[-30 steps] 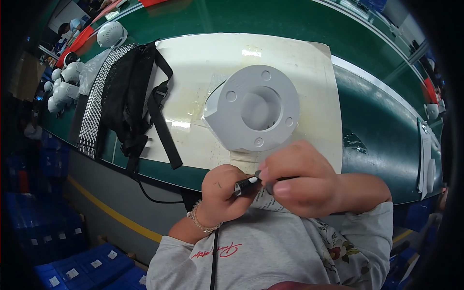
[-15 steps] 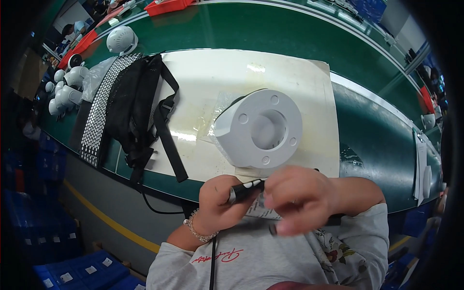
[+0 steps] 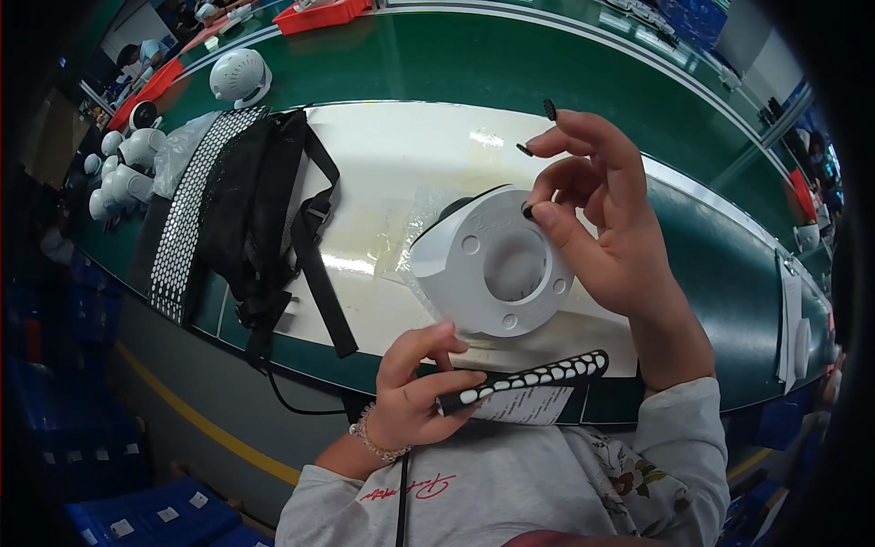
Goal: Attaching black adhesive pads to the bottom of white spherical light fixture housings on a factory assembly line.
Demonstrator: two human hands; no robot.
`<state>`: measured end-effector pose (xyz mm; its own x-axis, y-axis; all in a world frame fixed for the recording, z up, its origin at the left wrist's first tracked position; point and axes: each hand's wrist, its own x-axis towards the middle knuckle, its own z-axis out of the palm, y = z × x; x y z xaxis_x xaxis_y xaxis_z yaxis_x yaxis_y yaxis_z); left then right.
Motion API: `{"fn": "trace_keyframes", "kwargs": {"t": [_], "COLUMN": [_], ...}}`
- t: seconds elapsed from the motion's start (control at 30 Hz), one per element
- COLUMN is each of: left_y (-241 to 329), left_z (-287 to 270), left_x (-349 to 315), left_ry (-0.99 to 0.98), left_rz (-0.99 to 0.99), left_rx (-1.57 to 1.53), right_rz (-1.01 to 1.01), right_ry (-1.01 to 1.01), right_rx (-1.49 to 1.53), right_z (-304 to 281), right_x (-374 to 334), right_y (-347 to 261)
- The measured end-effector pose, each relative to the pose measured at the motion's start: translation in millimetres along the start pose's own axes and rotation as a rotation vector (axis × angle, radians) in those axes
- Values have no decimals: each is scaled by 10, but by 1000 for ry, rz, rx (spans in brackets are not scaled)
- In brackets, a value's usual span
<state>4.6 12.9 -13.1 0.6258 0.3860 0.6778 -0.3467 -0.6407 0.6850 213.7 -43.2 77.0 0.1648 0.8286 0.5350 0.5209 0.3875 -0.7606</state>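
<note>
A white plastic housing (image 3: 460, 290) lies in front of me with its round base up. It has a large central hole and small round recesses around it. My right hand (image 3: 615, 228) is at its upper right edge, thumb and index finger closed on a small black pad (image 3: 528, 211). More small black pads (image 3: 550, 109) stick to its other fingertips. My left hand (image 3: 415, 387), nearer to me, grips the end of a black strip (image 3: 538, 374) dotted with white oval openings. Its index finger points off toward the housing. The recess under my right fingers is hidden.
A black strapped bag (image 3: 251, 210) lies over a perforated sheet (image 3: 187, 214) at left. Beyond are several white rounded devices (image 3: 123, 182), a white domed unit (image 3: 241, 77) and a red bin (image 3: 319, 13). A pale board (image 3: 360, 137) lies beneath the housing. Papers (image 3: 791, 319) sit far right.
My right hand has moved away from my left hand, up to the housing's upper right edge. The black strip now shows along its length. The housing appears slightly lower in view.
</note>
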Motion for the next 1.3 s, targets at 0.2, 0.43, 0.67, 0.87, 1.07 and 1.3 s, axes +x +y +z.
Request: {"fn": "trace_keyframes", "kwargs": {"t": [0.2, 0.43, 0.67, 0.87, 1.07, 1.3], "left_y": [-106, -100, -107, -108, -93, -96], "left_z": [104, 80, 75, 67, 60, 75], "left_x": [-52, -33, -37, -36, -32, -48], "left_ry": [-9, -43, -110, -126, -134, -119], "left_rz": [-60, -66, -41, -59, -84, -82], "left_rx": [2, 23, 58, 61, 62, 94], "right_rz": [-265, -288, 25, 74, -245, -269], "right_ry": [-39, -180, -164, -164, -129, -133], "right_rx": [-418, -714, -162, -185, -548, -643], "right_z": [-15, 42, 194, 250, 231, 228], "right_x": [-19, -26, 47, 45, 3, -43], "right_y": [-68, -424, -175, -139, -240, -326]}}
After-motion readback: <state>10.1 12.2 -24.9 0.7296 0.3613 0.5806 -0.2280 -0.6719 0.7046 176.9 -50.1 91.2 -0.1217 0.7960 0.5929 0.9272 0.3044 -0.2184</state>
